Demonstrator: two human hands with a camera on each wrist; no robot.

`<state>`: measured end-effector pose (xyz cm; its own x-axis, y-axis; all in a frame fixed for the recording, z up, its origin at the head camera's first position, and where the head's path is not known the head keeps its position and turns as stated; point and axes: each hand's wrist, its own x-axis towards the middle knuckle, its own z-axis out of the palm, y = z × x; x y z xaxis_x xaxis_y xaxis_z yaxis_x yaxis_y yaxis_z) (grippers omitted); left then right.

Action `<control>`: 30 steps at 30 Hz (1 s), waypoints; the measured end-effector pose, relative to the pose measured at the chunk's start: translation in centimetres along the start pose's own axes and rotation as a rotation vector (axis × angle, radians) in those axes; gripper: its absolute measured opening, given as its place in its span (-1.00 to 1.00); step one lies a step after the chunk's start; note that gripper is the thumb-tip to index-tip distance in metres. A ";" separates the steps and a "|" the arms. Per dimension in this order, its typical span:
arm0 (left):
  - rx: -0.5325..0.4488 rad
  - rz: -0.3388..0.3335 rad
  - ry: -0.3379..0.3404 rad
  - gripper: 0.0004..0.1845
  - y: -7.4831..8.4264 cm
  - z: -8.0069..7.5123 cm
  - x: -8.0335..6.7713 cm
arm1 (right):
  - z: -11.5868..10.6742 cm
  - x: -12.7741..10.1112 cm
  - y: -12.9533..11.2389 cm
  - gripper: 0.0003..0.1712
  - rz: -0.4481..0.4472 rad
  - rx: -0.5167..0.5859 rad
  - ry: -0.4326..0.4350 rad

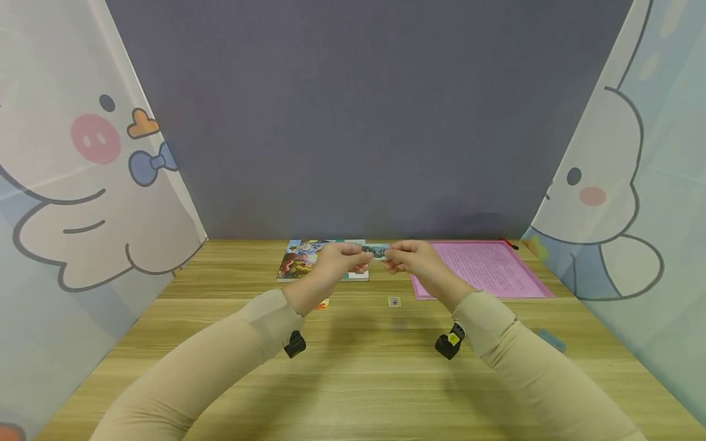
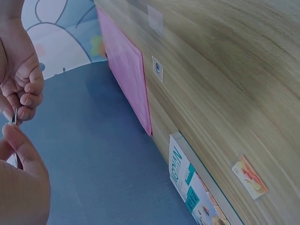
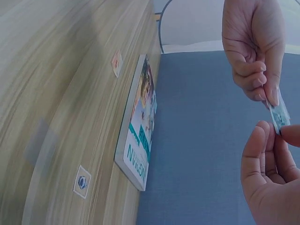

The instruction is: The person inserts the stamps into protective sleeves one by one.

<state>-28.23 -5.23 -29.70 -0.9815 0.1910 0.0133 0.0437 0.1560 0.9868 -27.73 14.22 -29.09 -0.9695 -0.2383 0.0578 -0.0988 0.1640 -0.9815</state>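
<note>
Mid-step here: one small card (image 1: 377,251) pinched up off the desk (image 1: 364,373) at frame centre, left hand (image 1: 337,262) and right hand (image 1: 410,260) each gripping an end with curled fingers (image 3: 262,86). Next move probably needs a steady pinch. Count: one book (image 1: 300,260) centre-left, one pink sheet (image 1: 485,269) right, two little cards (image 1: 394,301) flat below, orange one (image 1: 322,304) included.

Head view looks down the table (image 1: 353,367) — both wrist views, close, share the book (image 2: 192,187).
</note>
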 end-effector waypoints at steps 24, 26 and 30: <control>-0.007 -0.009 0.012 -0.74 -0.1 0.7 0.2 | 0.6 -0.5 0.3 -0.75 -0.002 0.053 0.086; -0.010 0.001 0.014 -0.66 -0.1 0.7 0.2 | 0.7 -0.5 0.3 -0.74 -0.005 0.043 0.087; 0.000 0.010 0.016 -0.57 0.0 0.8 0.2 | 0.8 -0.4 0.2 -0.72 -0.005 0.034 0.090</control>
<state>-28.28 -4.45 -29.81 -0.9838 0.1775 0.0257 0.0536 0.1544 0.9866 -27.19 13.58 -29.50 -0.9853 -0.1521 0.0773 -0.0974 0.1301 -0.9867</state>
